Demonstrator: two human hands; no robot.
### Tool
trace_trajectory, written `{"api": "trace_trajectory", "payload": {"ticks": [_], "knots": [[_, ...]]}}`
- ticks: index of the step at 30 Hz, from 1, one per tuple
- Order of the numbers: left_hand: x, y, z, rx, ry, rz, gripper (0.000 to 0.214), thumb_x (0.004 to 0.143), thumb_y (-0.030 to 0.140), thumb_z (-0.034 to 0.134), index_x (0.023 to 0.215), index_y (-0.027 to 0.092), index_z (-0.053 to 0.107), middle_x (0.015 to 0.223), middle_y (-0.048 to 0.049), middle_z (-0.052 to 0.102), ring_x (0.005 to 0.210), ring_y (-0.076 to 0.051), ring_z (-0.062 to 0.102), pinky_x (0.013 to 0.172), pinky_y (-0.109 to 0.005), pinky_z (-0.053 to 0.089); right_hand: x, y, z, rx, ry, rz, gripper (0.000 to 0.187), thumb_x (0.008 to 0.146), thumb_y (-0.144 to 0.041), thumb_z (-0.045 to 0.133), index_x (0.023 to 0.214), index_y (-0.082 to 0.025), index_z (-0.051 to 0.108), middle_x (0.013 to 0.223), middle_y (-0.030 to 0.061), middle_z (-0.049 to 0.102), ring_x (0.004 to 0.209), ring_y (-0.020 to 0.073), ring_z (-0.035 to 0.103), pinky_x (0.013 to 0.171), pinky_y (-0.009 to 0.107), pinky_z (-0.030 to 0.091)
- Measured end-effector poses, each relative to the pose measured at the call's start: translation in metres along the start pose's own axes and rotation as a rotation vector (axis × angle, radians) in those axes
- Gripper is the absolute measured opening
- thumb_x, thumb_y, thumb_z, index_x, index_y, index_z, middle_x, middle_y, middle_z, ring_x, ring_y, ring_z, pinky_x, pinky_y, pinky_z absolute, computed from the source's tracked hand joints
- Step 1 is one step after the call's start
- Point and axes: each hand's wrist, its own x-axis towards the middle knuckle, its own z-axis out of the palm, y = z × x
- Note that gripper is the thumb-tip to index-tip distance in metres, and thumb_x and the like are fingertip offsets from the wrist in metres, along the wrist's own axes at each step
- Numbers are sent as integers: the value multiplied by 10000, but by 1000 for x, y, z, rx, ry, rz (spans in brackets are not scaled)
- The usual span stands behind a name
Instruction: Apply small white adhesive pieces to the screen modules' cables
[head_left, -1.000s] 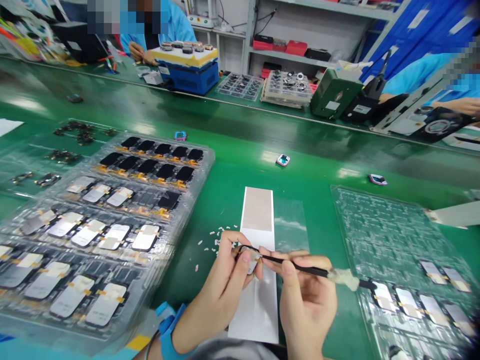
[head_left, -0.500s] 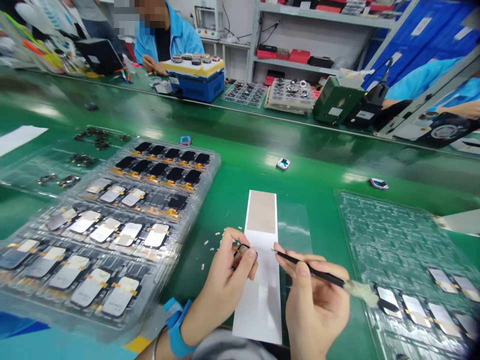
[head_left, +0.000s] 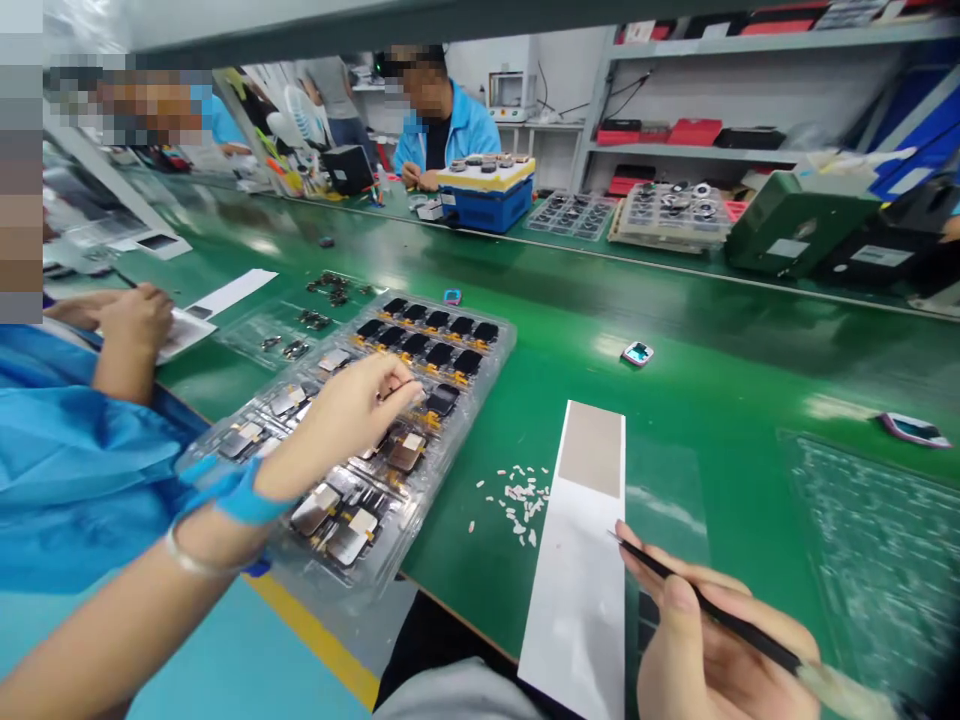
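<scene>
Left hand (head_left: pixel 349 425) outstretched, right hand (head_left: pixel 712 650) low

From the person's head we look forward and down, close over the green workbench (head_left: pixel 720 400), the right hand (head_left: pixel 720 650) at four o'clock, shelves (head_left: pixel 697 150) at two.

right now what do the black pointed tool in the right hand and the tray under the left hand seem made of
The black pointed tool in the right hand looks like matte-coated metal, going by its thin stiff tip, though hard plastic is possible. The tray under the left hand looks like clear moulded plastic: see-through, with glossy pockets.
</scene>
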Motion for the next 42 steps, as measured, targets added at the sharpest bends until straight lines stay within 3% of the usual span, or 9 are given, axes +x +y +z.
{"api": "trace_trajectory", "payload": {"ticks": [4, 9, 13, 19, 24, 28, 32, 36, 42], "knots": [[27, -25, 3, 80, -89, -14, 330, 894, 470, 542, 799, 179, 662, 618, -17, 671, 560, -184, 614, 518, -252, 401, 0, 1, 0, 4, -12, -22, 208, 815, 22, 668, 926, -128, 576, 843, 56, 681, 839, 203, 729, 708, 342, 675], [13, 6, -4, 358, -13, -13, 429, 946, 514, 486, 892, 155, 716, 827, -144, 733, 765, -332, 682, 564, -316, 364, -1, 4, 0, -15, -10, -56, 228, 801, 30, 674, 943, -125, 586, 856, 57, 679, 846, 205, 728, 744, 349, 670], [17, 30, -2, 556, -138, 98, 343, 920, 496, 566, 892, 187, 713, 867, -97, 757, 796, -315, 710, 570, -309, 407, -2, 4, -1, -25, -6, -27, 221, 812, 10, 675, 950, -134, 581, 870, 57, 684, 850, 204, 727, 738, 343, 665], [26, 37, 12, 562, -195, 147, 207, 848, 263, 561, 922, 136, 706, 796, -131, 750, 761, -321, 715, 593, -326, 463, -2, 1, -1, -47, -12, -14, 189, 831, -42, 680, 949, -148, 577, 860, 63, 681, 839, 229, 726, 719, 388, 655], [24, 34, -2, 547, -185, 160, 319, 785, 112, 493, 1022, 155, 702, 787, -107, 746, 746, -300, 716, 613, -331, 487, -1, -2, -3, -36, 2, 20, 183, 837, -71, 686, 950, -170, 582, 861, 51, 671, 833, 241, 727, 715, 408, 653], [-5, 49, -12, 39, -79, 193, 192, 786, 121, 559, 922, 205, 667, 782, -18, 735, 733, -214, 712, 671, -290, 530, 6, -2, -6, 76, -12, 274, 75, 897, -177, 657, 924, -197, 589, 841, 28, 677, 778, 220, 735, 696, 371, 634], [-58, 87, 9, -533, -91, 244, 130, 869, 106, 536, 872, 234, 560, 907, 10, 686, 866, -160, 684, 746, -246, 536, 16, -6, -9, 158, -170, 453, 95, 956, -274, 569, 944, -210, 638, 862, 33, 664, 845, 199, 702, 775, 348, 562], [-83, 114, 50, -697, -51, 205, 230, 947, 114, 531, 1086, 282, 604, 1008, 16, 688, 948, -145, 649, 848, -256, 493, 32, -18, -14, -29, -401, 334, 158, 957, -261, 565, 867, -215, 686, 834, 17, 570, 754, 127, 560, 648, 237, 447], [-72, 118, 96, -1156, -125, 66, 138, 873, 97, 617, 858, 215, 547, 806, 22, 613, 772, -138, 617, 723, -236, 490, 52, -19, -14, -448, -711, 80, 134, 925, -222, 603, 1049, -237, 652, 783, -26, 508, 515, 76, 390, 480, 216, 335]]}}
